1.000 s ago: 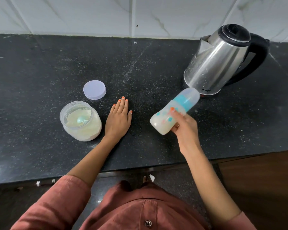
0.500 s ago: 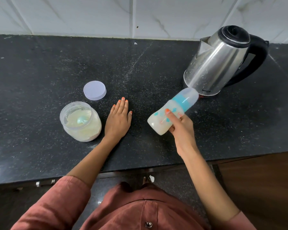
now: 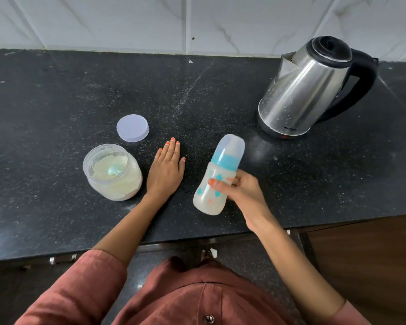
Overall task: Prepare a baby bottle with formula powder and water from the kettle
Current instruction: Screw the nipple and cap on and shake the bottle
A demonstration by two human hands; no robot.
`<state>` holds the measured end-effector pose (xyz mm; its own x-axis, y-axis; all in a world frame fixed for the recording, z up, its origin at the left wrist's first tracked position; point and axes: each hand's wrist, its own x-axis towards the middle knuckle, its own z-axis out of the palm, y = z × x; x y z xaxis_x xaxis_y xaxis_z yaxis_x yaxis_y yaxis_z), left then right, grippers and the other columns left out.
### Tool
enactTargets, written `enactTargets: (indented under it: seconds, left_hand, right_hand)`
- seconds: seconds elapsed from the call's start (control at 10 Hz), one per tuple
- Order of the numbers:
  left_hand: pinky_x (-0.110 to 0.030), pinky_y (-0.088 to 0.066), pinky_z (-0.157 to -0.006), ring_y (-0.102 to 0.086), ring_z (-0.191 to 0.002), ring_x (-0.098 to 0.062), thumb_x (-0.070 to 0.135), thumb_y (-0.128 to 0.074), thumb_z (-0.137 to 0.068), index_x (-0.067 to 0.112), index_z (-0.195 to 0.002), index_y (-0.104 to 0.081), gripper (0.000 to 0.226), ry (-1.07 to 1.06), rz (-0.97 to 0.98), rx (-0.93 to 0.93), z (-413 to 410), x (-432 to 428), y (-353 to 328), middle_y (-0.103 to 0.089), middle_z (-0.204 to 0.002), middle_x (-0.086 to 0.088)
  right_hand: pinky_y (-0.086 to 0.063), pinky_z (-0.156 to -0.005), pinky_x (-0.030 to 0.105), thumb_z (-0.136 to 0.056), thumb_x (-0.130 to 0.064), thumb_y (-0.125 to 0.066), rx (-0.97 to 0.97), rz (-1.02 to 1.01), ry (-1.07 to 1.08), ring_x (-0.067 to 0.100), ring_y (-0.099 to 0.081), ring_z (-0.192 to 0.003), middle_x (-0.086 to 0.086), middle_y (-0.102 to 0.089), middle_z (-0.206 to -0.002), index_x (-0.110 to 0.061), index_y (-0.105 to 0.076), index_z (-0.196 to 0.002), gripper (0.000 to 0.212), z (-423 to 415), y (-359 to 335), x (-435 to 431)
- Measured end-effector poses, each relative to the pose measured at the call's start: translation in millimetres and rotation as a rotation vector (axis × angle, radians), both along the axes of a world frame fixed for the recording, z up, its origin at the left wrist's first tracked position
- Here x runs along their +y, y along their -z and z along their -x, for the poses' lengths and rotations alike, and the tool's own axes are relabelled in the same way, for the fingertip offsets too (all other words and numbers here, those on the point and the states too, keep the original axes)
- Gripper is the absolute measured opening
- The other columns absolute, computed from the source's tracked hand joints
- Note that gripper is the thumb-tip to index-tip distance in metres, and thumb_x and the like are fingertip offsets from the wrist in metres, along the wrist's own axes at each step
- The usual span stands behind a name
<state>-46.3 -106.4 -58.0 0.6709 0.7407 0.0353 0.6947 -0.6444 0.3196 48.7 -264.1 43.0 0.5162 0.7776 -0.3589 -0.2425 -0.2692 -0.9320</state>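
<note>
My right hand grips a capped baby bottle with a blue collar and milky liquid inside, held tilted above the black counter. My left hand lies flat, palm down, on the counter between the bottle and an open jar of formula powder. A pale green scoop rests in the powder. The jar's lilac lid lies on the counter just behind it. A steel kettle with a black handle stands at the back right, lid on.
White marble tiles back the counter. The counter's front edge runs below my forearms, with a brown cabinet front at the lower right. Fine powder specks dust the counter.
The bottle in my right hand has swung from lying nearly sideways to more upright, cap pointing away, and shifted slightly. My left hand stays flat in place.
</note>
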Motion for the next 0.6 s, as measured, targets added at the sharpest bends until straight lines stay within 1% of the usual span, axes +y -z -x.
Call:
enactTargets:
  seconds: [0.1,0.2,0.3,0.4,0.5,0.6]
  left_hand:
    - [-0.032,-0.005,-0.116,-0.009,-0.144,-0.020,0.028,-0.026,-0.100,0.006,-0.145,-0.015,0.051,0.002,0.002,-0.005,0,-1,0,-0.011,-0.155,-0.009]
    - [-0.032,-0.005,-0.117,-0.010,-0.144,-0.021,0.027,-0.026,-0.100,0.005,-0.145,-0.016,0.051,-0.001,0.000,-0.012,0,-1,1,-0.012,-0.155,-0.010]
    - [-0.032,-0.004,-0.116,-0.010,-0.144,-0.021,0.027,-0.027,-0.100,0.005,-0.145,-0.016,0.051,0.000,-0.003,-0.011,-1,-1,0,-0.012,-0.155,-0.010]
    - [-0.032,-0.005,-0.116,-0.010,-0.144,-0.021,0.027,-0.027,-0.100,0.005,-0.145,-0.016,0.051,0.002,-0.003,-0.013,0,-1,0,-0.012,-0.155,-0.010]
    - [-0.032,-0.004,-0.116,-0.009,-0.144,-0.020,0.027,-0.027,-0.100,0.005,-0.145,-0.015,0.051,0.001,-0.001,-0.013,0,-1,-1,-0.011,-0.155,-0.010]
    - [-0.031,-0.004,-0.117,-0.008,-0.144,-0.020,0.027,-0.026,-0.100,0.005,-0.145,-0.014,0.051,-0.001,-0.003,-0.013,0,-1,0,-0.011,-0.155,-0.010]
  right_hand:
    - [-0.055,-0.081,0.025,-0.076,-0.005,-0.069,0.038,-0.040,0.113,0.006,-0.067,-0.087,-0.003,-0.069,-0.092,-0.019,-0.064,-0.092,0.021,-8,1,1]
    - [-0.054,-0.085,0.029,-0.082,-0.013,-0.064,0.200,-0.153,0.401,0.013,-0.064,-0.099,-0.003,-0.067,-0.102,-0.019,-0.061,-0.103,0.023,-19,4,9]
    - [-0.054,-0.084,0.029,-0.081,-0.013,-0.065,0.140,-0.097,0.288,0.015,-0.064,-0.100,0.000,-0.068,-0.103,-0.016,-0.060,-0.107,0.027,-12,8,5]
    - [-0.055,-0.073,0.019,-0.075,-0.005,-0.070,-0.004,0.013,0.017,0.004,-0.067,-0.084,-0.004,-0.070,-0.089,-0.019,-0.064,-0.092,0.022,-2,4,-4]
    - [-0.055,-0.079,0.025,-0.077,-0.006,-0.067,0.071,-0.072,0.173,0.010,-0.066,-0.088,-0.002,-0.069,-0.092,-0.017,-0.064,-0.093,0.020,-10,2,0]
    - [-0.053,-0.084,0.029,-0.083,-0.012,-0.062,0.245,-0.200,0.439,0.013,-0.063,-0.098,-0.002,-0.066,-0.103,-0.020,-0.059,-0.102,0.021,-18,4,9]
